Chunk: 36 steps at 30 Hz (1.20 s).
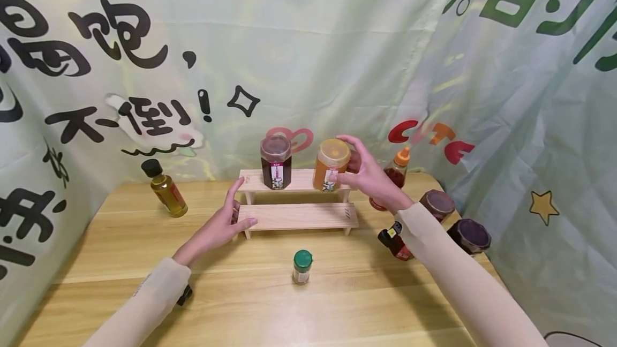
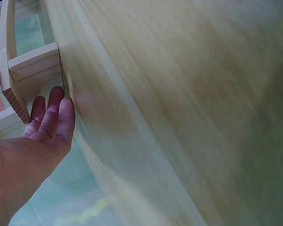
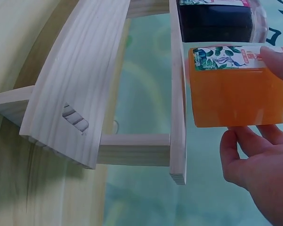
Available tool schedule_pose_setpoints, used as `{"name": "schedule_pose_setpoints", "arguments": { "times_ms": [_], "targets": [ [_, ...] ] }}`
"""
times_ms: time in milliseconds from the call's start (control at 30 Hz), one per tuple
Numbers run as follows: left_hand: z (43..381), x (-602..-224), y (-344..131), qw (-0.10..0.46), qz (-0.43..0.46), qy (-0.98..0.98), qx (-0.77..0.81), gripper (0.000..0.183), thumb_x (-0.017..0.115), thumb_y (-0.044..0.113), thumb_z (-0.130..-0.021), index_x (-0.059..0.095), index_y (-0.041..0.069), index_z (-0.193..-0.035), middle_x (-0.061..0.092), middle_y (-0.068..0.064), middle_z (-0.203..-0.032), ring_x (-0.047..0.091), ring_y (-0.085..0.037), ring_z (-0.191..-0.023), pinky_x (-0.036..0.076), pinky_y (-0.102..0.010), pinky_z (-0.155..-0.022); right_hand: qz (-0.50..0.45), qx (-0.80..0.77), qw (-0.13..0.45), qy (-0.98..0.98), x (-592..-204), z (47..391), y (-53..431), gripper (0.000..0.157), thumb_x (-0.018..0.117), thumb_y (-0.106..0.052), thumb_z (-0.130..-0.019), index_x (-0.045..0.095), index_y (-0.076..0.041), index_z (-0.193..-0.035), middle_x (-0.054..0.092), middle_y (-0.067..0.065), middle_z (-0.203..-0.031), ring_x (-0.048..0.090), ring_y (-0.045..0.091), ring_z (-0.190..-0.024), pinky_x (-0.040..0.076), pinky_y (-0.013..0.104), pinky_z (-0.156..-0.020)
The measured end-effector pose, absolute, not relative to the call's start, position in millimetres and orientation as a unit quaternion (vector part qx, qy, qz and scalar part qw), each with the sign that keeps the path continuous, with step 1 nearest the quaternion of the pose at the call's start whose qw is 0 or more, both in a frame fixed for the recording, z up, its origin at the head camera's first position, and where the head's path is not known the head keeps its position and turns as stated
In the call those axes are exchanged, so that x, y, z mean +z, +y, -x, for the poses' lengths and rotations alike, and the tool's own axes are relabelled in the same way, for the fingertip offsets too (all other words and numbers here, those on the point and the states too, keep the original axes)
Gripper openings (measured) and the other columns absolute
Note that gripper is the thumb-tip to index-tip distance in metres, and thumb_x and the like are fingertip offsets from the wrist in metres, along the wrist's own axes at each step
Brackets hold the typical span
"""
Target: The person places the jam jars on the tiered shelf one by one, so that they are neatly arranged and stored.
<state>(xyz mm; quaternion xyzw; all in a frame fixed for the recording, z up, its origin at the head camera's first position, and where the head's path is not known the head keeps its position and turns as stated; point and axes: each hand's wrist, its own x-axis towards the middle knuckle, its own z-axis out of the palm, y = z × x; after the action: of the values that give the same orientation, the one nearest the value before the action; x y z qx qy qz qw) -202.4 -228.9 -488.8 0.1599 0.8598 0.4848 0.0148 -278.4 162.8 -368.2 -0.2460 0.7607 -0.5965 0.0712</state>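
A two-step wooden rack (image 1: 296,217) stands on the table. My left hand (image 1: 219,225) holds its left end, thumb on the lower step and index finger reaching up to the upper step. In the left wrist view the other fingers (image 2: 53,115) curl by the end of a board. My right hand (image 1: 368,173) grips a jar of orange contents (image 1: 331,165) from its right side, thumb on the label. The jar's base is right at the top of the upper step in the right wrist view. Left of it, a dark jar (image 1: 276,164) stands on that step.
A small green-capped shaker (image 1: 302,266) stands in front of the rack. A black-capped oil bottle (image 1: 165,189) is at the left. Around my right forearm are an orange-capped squeeze bottle (image 1: 396,170), a black-capped bottle (image 1: 396,245) and dark jars (image 1: 437,203). Printed cloth (image 1: 308,68) hangs behind.
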Motion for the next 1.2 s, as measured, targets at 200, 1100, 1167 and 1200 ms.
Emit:
{"name": "schedule_pose_setpoints", "arguments": {
  "times_ms": [200, 1100, 1167, 1200],
  "targets": [
    [202, -489, -228, 0.015, -0.158, 0.859, 0.486, 0.11, 0.08, 0.02, -0.104, -0.002, 0.037, -0.175, 0.045, -0.011, -0.091, 0.044, -0.02, -0.074, 0.043, -0.029, -0.061, 0.24, -0.604, 0.074, 0.757, -372, 287, 159, 0.094, 0.085, 0.002, -0.094, 0.032, -0.02, -0.169, 0.063, 0.016, -0.146, 0.063, 0.037, -0.132, 0.056, 0.057, -0.1],
    [200, -488, -227, 0.007, -0.162, 0.854, 0.494, 0.112, 0.081, 0.018, -0.103, -0.003, 0.032, -0.176, 0.046, -0.014, -0.09, 0.042, -0.02, -0.071, 0.039, -0.029, -0.059, 0.24, -0.622, 0.117, 0.736, -371, 296, 154, 0.102, 0.08, 0.003, -0.097, 0.018, -0.023, -0.174, 0.051, 0.02, -0.158, 0.053, 0.039, -0.143, 0.042, 0.06, -0.117],
    [200, -488, -228, 0.007, -0.161, 0.853, 0.496, 0.112, 0.081, 0.017, -0.102, -0.003, 0.031, -0.176, 0.046, -0.014, -0.09, 0.042, -0.02, -0.071, 0.039, -0.03, -0.058, 0.234, -0.616, 0.108, 0.744, -369, 294, 156, 0.105, 0.081, -0.002, -0.097, 0.014, -0.025, -0.174, 0.047, 0.019, -0.162, 0.048, 0.039, -0.148, 0.037, 0.058, -0.122],
    [200, -488, -228, 0.007, -0.161, 0.853, 0.496, 0.113, 0.081, 0.018, -0.102, -0.003, 0.031, -0.176, 0.047, -0.014, -0.09, 0.042, -0.02, -0.071, 0.039, -0.03, -0.058, 0.231, -0.612, 0.103, 0.749, -368, 292, 156, 0.105, 0.082, -0.005, -0.098, 0.013, -0.026, -0.175, 0.045, 0.019, -0.164, 0.046, 0.038, -0.15, 0.034, 0.057, -0.123]
  ]
}}
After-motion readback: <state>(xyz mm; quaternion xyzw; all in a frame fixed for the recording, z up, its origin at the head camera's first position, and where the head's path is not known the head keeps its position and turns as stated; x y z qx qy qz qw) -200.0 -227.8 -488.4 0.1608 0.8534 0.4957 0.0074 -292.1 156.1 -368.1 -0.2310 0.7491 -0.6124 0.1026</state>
